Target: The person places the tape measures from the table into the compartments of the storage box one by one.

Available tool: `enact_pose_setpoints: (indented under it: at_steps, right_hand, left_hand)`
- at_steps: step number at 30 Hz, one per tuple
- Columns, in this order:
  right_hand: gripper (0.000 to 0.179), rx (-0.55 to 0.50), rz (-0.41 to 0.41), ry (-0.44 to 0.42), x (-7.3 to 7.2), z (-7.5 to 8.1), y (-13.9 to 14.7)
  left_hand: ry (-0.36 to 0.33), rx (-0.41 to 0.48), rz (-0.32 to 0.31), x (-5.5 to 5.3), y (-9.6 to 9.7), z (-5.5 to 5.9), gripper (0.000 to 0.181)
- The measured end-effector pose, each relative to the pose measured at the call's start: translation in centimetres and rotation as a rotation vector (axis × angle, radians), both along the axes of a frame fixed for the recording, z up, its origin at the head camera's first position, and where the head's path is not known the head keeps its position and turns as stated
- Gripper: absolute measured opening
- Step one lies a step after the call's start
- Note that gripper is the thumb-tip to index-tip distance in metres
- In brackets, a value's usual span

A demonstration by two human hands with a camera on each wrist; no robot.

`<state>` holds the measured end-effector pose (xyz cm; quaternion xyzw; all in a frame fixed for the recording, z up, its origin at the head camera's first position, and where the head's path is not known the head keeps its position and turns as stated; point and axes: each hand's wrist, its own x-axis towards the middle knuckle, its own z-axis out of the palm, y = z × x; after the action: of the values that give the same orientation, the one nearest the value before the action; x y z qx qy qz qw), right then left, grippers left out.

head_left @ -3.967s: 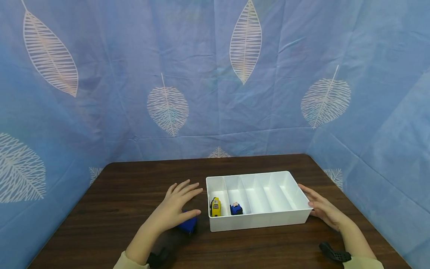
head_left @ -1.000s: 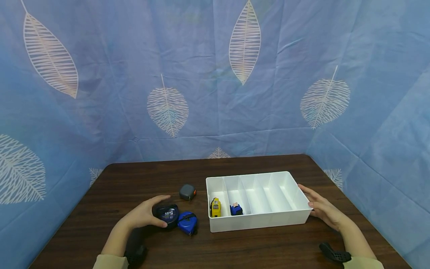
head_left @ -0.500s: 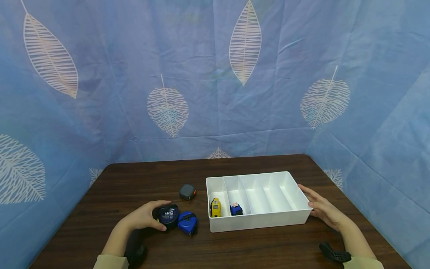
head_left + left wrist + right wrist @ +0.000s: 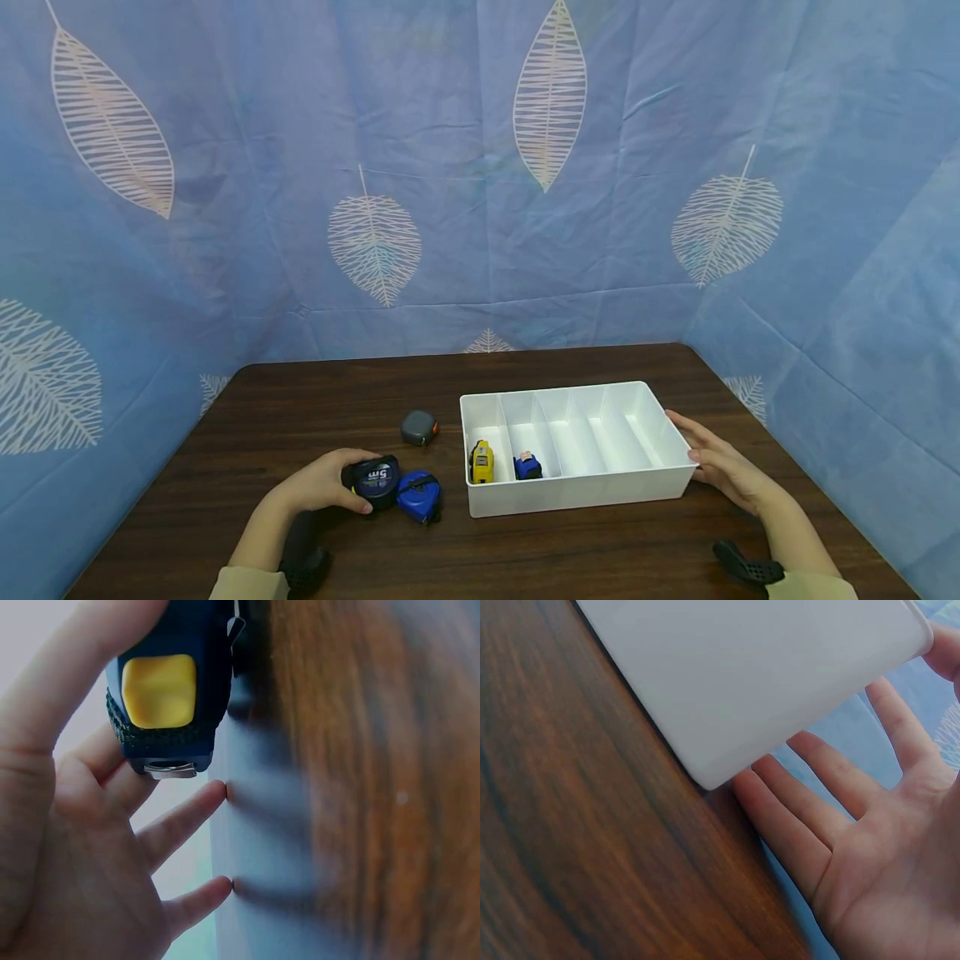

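In the head view my left hand [image 4: 318,486] grips a black tape measure [image 4: 377,482] marked 5m, thumb on its near side and fingers on the far side. The left wrist view shows its yellow button [image 4: 160,691], with the two outer fingers spread apart from it. A blue tape measure [image 4: 418,495] with a black strap lies right beside it. My right hand [image 4: 723,467] touches the right end of a white divided box [image 4: 577,492], its straight fingertips along the end wall and the thumb at the near corner. The right wrist view shows those fingers [image 4: 840,776] against the wall.
A grey tape measure [image 4: 418,427] lies farther back on the dark wooden table [image 4: 322,400]. Inside the box, a yellow tape measure [image 4: 482,462] occupies the leftmost compartment and a small blue tape measure [image 4: 528,467] the second. A blue leaf-print cloth [image 4: 465,242] hangs behind.
My left hand has come down and left from beside the box to the black tape measure, uncovering the grey one, and its thumb and fingers have closed in. My right hand has stayed put.
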<state>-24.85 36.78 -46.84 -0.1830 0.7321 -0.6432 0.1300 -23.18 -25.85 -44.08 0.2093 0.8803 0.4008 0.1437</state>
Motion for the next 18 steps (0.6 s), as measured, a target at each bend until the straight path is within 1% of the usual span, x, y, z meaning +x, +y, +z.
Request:
enact_pose_setpoints:
  at_steps: [5, 8, 12, 18]
  right_hand:
    - [0.064, 0.004, 0.016, 0.0, -0.05, -0.05, 0.07]
    - [0.064, 0.006, 0.018, 0.001, -0.05, -0.04, 0.1]
    - [0.064, 0.01, 0.015, 0.003, -0.02, 0.01, 0.09]
    - [0.064, 0.007, 0.018, 0.008, 0.04, 0.03, 0.03]
  left_hand:
    - [-0.014, 0.032, -0.015, -0.05, -0.01, -0.01, 0.074]
    - [-0.019, 0.032, -0.014, -0.08, -0.05, -0.07, 0.074]
    - [-0.005, 0.013, -0.002, -0.19, -0.11, -0.23, 0.075]
    - [0.003, 0.014, 0.011, -0.38, -0.16, -0.58, 0.075]
